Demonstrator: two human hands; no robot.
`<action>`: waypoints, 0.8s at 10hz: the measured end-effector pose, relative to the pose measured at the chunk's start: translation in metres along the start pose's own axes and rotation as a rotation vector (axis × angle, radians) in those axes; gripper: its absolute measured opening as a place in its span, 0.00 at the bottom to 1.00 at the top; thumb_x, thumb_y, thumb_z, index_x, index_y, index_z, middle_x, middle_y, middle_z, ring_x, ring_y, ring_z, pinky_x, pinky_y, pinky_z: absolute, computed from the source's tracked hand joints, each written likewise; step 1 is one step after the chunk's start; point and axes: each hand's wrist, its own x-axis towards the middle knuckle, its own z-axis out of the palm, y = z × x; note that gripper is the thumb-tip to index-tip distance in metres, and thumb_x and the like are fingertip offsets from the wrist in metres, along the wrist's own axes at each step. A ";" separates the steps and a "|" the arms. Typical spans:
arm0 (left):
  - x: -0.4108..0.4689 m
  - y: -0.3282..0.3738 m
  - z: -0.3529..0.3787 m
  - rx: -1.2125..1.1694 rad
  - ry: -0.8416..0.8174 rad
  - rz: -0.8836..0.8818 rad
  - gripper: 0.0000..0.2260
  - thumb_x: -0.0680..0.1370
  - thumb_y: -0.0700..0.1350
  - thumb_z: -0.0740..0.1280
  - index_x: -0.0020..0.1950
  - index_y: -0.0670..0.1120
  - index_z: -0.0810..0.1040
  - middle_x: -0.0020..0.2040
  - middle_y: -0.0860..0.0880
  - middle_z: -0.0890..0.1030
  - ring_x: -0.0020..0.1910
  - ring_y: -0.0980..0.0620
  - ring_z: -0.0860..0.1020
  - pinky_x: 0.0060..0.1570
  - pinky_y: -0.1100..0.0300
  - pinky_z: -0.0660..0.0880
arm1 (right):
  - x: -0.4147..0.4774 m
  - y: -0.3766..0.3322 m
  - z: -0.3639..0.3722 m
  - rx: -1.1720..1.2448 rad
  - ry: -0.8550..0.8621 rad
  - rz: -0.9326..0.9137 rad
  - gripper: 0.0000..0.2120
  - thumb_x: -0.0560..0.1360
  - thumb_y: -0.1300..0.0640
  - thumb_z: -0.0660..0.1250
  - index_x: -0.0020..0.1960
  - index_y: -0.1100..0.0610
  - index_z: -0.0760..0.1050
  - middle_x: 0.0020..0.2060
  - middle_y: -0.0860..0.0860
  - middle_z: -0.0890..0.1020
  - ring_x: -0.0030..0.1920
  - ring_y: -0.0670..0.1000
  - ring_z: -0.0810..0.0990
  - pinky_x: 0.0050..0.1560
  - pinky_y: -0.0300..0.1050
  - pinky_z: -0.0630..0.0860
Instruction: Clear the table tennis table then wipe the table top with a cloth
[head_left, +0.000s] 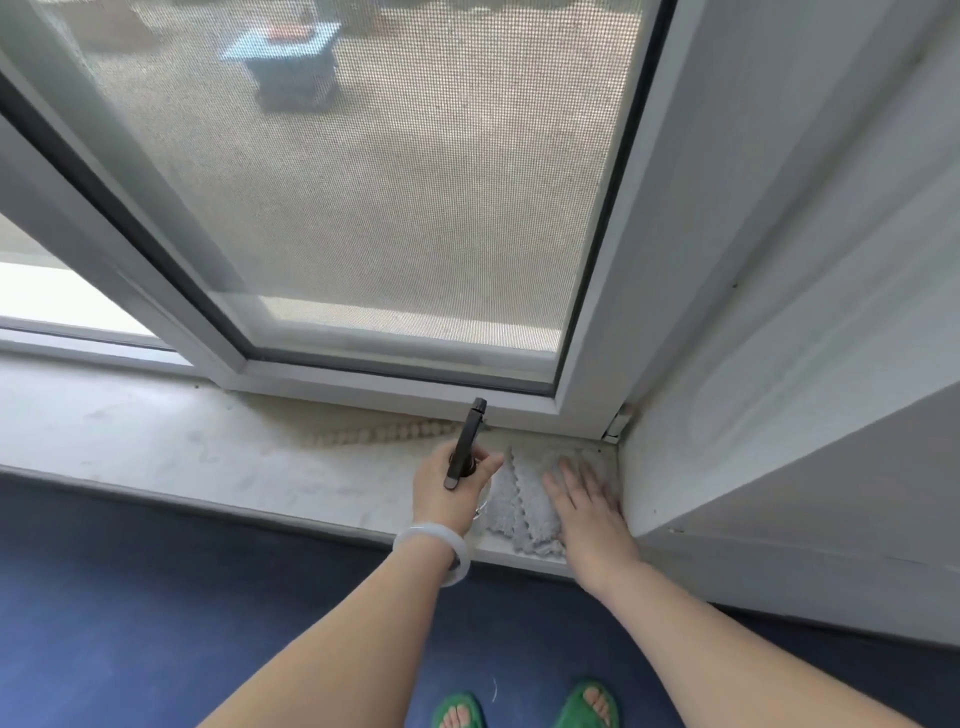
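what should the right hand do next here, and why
Probably curl the right hand round the grey cloth and lift it: that hand lies flat on the cloth on the window sill, and the left hand grips the spray bottle.

cloth (524, 499) partly under right hand (587, 512), green sandals (570, 713) cut by bottom edge

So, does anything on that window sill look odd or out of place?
What looks like a string of tan beads lies on the sill against the window frame, left of the grey cloth; odd there. The sill shows grey smudges. Nothing looks spilled or broken.
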 end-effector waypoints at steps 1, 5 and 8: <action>0.009 0.000 0.006 0.010 0.022 0.045 0.08 0.71 0.53 0.77 0.39 0.53 0.79 0.37 0.52 0.80 0.37 0.56 0.78 0.40 0.66 0.73 | 0.001 0.001 0.001 0.005 -0.005 -0.001 0.41 0.78 0.70 0.58 0.80 0.50 0.37 0.78 0.50 0.34 0.78 0.55 0.33 0.77 0.53 0.37; 0.008 -0.005 0.012 0.108 -0.009 0.110 0.15 0.67 0.48 0.80 0.46 0.56 0.76 0.42 0.54 0.79 0.44 0.54 0.78 0.47 0.55 0.76 | 0.004 0.001 0.003 0.026 -0.010 0.025 0.42 0.78 0.67 0.60 0.80 0.49 0.39 0.79 0.49 0.36 0.78 0.54 0.35 0.77 0.55 0.39; -0.005 -0.001 -0.014 0.489 -0.135 -0.047 0.32 0.69 0.58 0.77 0.68 0.46 0.70 0.64 0.45 0.74 0.63 0.44 0.73 0.64 0.46 0.71 | -0.010 -0.012 -0.028 0.084 0.002 0.066 0.32 0.81 0.61 0.58 0.80 0.50 0.48 0.80 0.52 0.47 0.79 0.55 0.46 0.77 0.51 0.49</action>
